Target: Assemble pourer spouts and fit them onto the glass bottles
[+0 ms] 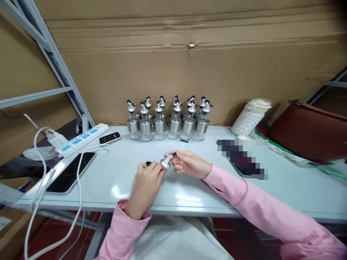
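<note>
Both my hands meet over the middle of the table around one silver bottle pourer (165, 162) with a black flip tip. My left hand (148, 182) is closed on the pourer's round base. The fingers of my right hand (189, 163) pinch the spout end by the black tip. A small black piece (148, 163) shows behind my left knuckles; whether it belongs to the pourer I cannot tell. Beyond my hands, glass bottles with steel sleeves (159, 126) and similar pourers stand upright in two rows. One small black strip (184, 141) lies before them.
At left are a power strip (101, 128), a black-faced device (110, 138), a tablet (72, 173) and a looping white cable (79, 180). To the right stand a dotted tumbler (248, 117) and a brown bag (309, 130), near a blurred-out phone (245, 172). Cardboard (173, 68) walls the back.
</note>
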Demonstrator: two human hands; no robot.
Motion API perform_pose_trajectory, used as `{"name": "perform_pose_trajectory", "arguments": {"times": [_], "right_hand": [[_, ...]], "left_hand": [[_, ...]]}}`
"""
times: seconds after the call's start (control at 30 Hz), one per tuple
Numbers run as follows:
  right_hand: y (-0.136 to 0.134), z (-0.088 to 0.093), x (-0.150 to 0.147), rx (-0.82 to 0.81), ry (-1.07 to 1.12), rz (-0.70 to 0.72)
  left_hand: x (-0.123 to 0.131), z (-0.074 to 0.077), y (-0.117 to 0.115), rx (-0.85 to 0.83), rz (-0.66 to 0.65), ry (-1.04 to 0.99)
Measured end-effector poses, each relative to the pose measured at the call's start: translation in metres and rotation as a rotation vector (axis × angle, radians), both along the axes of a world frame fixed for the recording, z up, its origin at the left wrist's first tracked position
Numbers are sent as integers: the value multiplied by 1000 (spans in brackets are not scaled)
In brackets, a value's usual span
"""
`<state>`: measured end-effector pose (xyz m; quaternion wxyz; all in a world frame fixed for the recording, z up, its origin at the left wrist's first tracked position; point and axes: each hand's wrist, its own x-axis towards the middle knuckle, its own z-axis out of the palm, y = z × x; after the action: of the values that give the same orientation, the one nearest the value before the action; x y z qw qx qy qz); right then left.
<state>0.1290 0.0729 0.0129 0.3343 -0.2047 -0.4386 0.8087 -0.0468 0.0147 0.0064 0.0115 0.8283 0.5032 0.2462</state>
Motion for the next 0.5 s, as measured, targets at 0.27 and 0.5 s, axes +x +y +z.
{"name": "perform_pose_trajectory", "arguments": {"times": [0.27, 0.5], "right_hand": [[0, -1, -3, 58, -33, -111], [4, 3, 2, 89, -12, -252]], "left_hand": [[3, 3, -4, -38, 9, -80], [2, 6, -4, 6, 79, -124]]}}
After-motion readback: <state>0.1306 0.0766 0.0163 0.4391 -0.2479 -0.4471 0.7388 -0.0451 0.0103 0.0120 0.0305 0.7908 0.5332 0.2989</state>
